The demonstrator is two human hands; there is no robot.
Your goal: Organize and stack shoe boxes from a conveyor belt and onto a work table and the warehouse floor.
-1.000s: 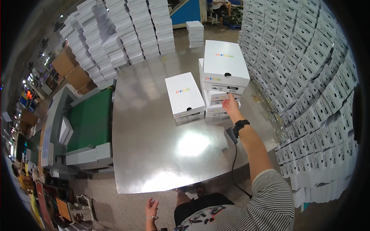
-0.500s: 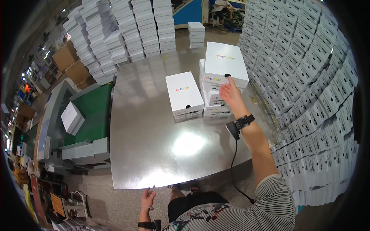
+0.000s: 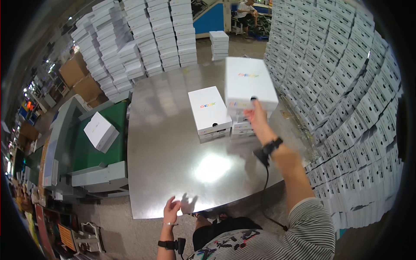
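My right hand (image 3: 258, 120) grips the near edge of a white shoe box (image 3: 250, 82), its thumb by the round dark hole in the front. That box is over a stack of similar white shoe boxes (image 3: 243, 128) on the metal table (image 3: 162, 130); whether it still touches them is hidden. Just left of it stands another short stack of white shoe boxes (image 3: 209, 107). My left hand (image 3: 172, 209) hovers at the table's near edge, fingers apart and holding nothing. Each wrist wears a black strapped device.
At left, a white shoe box (image 3: 99, 129) lies on a green conveyor belt (image 3: 80, 154). Tall walls of white shoe boxes (image 3: 333, 86) line the right side, and more box stacks (image 3: 156, 34) rise behind the table. A seated person (image 3: 247, 13) is far back. A black cable (image 3: 265, 190) hangs from my right wrist.
My right hand has drawn the top shoe box toward me. My left hand has risen to the table's near edge. The box on the belt has shifted right.
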